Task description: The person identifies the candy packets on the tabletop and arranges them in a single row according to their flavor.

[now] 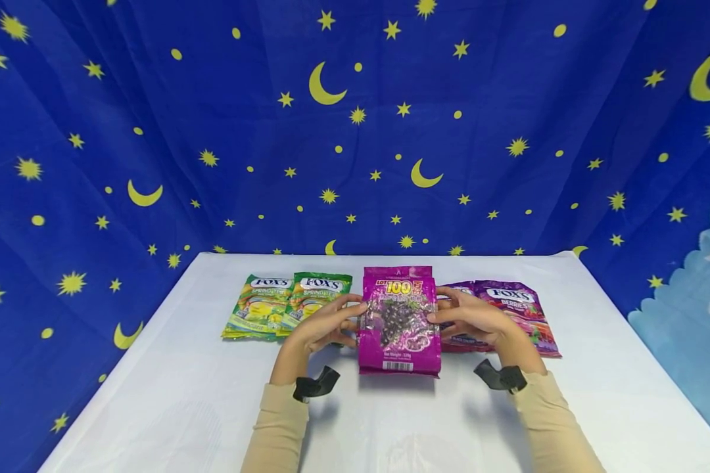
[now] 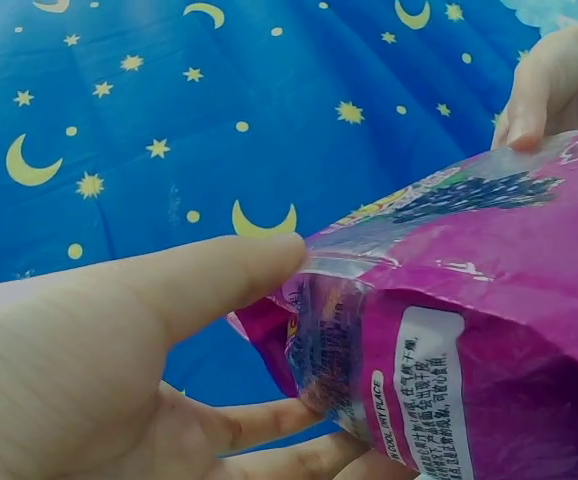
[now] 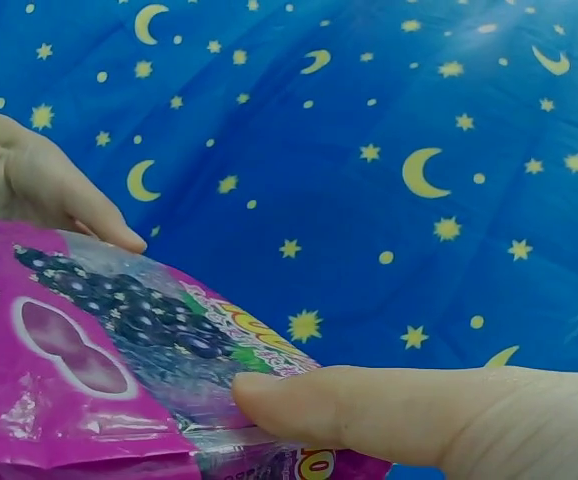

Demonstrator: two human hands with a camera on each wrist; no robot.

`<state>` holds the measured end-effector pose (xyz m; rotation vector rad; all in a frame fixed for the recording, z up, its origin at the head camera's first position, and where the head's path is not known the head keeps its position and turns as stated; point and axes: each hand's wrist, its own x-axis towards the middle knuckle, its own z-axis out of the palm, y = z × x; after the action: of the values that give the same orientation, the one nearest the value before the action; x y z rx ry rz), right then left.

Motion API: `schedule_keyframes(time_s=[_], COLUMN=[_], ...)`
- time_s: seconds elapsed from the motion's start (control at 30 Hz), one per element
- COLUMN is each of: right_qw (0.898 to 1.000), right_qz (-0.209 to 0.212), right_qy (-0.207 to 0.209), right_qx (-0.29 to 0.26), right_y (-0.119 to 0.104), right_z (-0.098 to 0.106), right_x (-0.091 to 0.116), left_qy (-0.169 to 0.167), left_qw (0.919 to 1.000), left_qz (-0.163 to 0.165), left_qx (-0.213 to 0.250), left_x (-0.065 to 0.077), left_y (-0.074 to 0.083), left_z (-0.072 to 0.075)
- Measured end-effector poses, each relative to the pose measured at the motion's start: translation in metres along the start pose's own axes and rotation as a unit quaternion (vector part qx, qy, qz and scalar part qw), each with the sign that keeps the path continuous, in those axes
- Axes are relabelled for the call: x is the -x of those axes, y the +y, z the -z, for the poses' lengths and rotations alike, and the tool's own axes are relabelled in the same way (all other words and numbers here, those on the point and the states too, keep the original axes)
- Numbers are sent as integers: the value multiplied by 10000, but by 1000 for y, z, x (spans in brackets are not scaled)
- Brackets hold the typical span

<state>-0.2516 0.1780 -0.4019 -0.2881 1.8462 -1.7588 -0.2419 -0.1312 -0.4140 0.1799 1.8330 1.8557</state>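
A magenta candy bag (image 1: pixel 399 328) with a dark grape picture is held between both hands, tilted up at the middle of the white table. My left hand (image 1: pixel 325 325) grips its left edge, thumb on the front and fingers behind, as the left wrist view shows with the bag's side (image 2: pixel 429 380). On the opposite edge my right hand (image 1: pixel 473 315) grips it, the thumb pressing the printed front (image 3: pixel 139 330) in the right wrist view. The right fingers are partly hidden behind the bag in the head view.
Two green candy bags (image 1: pixel 260 305) lie side by side at the left of the white table (image 1: pixel 171 394). A purple berries bag (image 1: pixel 517 312) lies at the right, beside another purple bag (image 1: pixel 464 341) partly hidden by the right hand. A blue star-patterned cloth (image 1: pixel 378 131) hangs behind.
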Motion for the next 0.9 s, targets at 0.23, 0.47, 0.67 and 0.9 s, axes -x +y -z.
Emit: schedule_keyframes(time_s=[0.23, 0.47, 0.67, 0.9], right_qw=[9999, 9996, 9994, 9989], right_qz=[121, 126, 56, 94], right_qy=[-58, -28, 154, 259], right_qx=[26, 237, 316, 391], right_y=[-8, -12, -13, -17], right_z=[-2, -7, -9, -13], right_x=[6, 9, 10, 11], left_qy=[-127, -221, -275, -272], left_qw=[9998, 9996, 9994, 9991], left_qz=[-105, -145, -196, -256], left_qx=[58, 60, 78, 201], left_x=[3, 5, 4, 2], left_y=[4, 4, 3, 1], left_z=[0, 2, 3, 3])
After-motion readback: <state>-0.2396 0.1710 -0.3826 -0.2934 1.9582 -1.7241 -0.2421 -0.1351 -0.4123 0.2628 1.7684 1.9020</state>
